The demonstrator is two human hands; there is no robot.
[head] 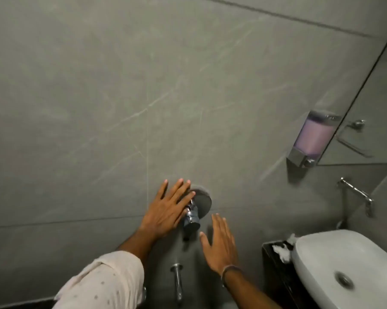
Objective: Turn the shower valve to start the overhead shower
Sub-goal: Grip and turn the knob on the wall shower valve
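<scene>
Head view looks down a grey tiled wall [99, 97]. The shower valve [196, 210] sits low in the middle, a chrome handle sticking out of a round plate. The left hand [168, 208] lies flat, fingers spread, its grip apart, fingertips touching the plate and handle but not wrapped round it. The right hand [220, 244] hovers just below and beside, also spread wide, holding nothing. White sink [348, 270] and soap dispenser [311, 139] off to the right.

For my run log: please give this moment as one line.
left hand: open, at chrome shower valve | right hand: open, beside | grip: none
</scene>
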